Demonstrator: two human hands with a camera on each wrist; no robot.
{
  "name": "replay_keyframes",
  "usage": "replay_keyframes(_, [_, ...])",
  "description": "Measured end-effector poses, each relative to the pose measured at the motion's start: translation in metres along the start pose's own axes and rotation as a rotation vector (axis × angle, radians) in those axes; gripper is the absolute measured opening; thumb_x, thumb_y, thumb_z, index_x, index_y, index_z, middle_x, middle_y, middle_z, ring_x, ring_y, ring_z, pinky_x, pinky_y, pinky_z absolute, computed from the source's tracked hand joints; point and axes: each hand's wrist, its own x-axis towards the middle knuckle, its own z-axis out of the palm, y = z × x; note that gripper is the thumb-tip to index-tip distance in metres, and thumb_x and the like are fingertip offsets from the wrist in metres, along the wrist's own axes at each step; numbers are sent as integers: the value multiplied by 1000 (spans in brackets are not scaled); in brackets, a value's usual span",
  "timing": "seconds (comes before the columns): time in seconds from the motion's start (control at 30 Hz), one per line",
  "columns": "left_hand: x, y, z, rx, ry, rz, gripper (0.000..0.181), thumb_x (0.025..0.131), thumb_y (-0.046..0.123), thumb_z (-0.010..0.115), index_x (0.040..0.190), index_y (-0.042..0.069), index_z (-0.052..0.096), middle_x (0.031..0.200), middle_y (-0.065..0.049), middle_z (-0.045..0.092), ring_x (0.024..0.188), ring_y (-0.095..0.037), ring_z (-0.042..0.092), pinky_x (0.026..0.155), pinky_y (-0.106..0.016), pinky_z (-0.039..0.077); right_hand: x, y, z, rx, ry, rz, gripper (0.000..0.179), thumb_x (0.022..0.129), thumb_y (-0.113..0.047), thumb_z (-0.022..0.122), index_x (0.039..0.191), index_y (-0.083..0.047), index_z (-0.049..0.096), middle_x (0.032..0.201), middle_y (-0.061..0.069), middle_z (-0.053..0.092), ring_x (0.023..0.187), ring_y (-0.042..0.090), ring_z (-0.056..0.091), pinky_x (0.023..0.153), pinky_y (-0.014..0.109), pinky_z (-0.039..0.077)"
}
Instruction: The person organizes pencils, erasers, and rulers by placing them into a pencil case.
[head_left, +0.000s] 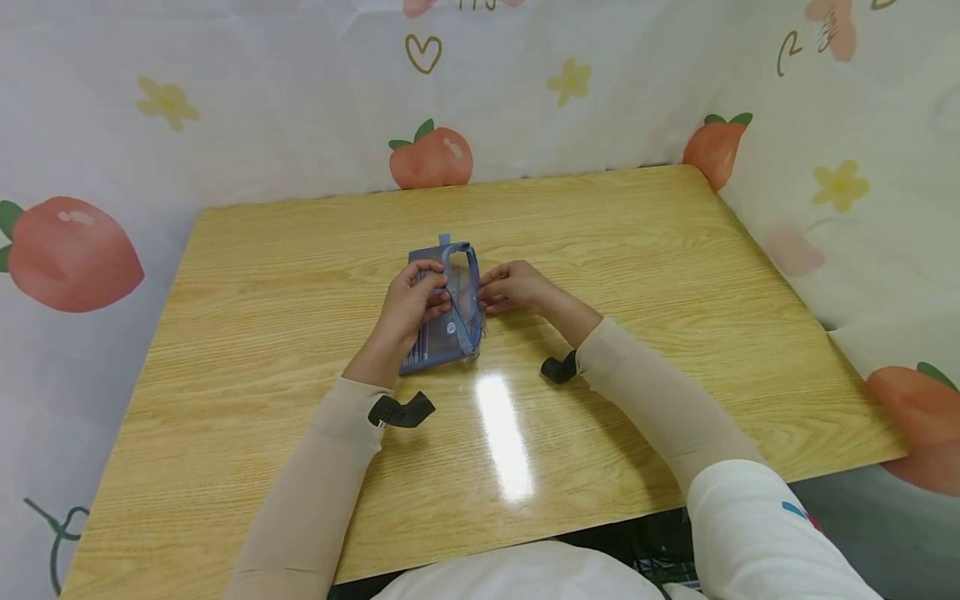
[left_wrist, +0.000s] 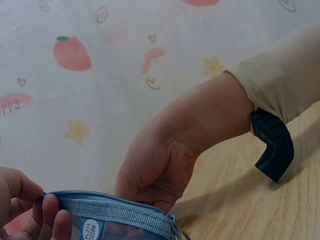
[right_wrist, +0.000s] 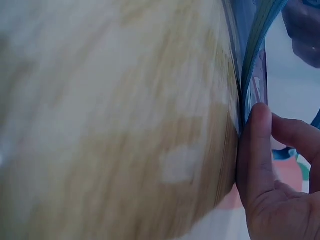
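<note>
A blue see-through zip pouch [head_left: 429,346] lies on the table with its zipped mouth spread apart toward the right. My left hand [head_left: 405,304] pinches the upper rim of that mouth, thumb and fingers on the zip tape; the left wrist view shows this hand [left_wrist: 25,205] at the rim's left end. At the mouth's right side is my right hand [head_left: 517,287], its fingertips on the lower rim close to the tabletop. In the right wrist view its thumb and fingers [right_wrist: 261,150] come together at the blue zip edge [right_wrist: 257,37]. The pouch's inside is mostly hidden.
The wooden table [head_left: 637,250] extends around the pouch, with a bright light reflection in front. A white sheet [head_left: 300,108] printed with peaches and flowers hangs behind and along the sides. Black wrist devices [head_left: 402,410] jut out under both sleeves.
</note>
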Motion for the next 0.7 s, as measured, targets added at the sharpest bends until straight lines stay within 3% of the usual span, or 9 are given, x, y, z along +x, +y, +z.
replay_keyframes(0.53, [-1,1,-1,-1,-11,5,9,98,10,54,105,16,56,90,-2,55,66,-7,60,62,-20,57,-6,-4,23,-138,71,-41,29,89,-2,67,116,6,63,91,15,68,62,12,67,70,29,61])
replay_keyframes(0.7, [0,1,-2,-1,-9,11,9,98,10,54,105,15,56,91,-1,56,65,-7,60,62,-20,56,-8,-5,32,-199,82,-88,26,88,-2,67,113,6,64,88,14,68,62,12,66,67,28,61])
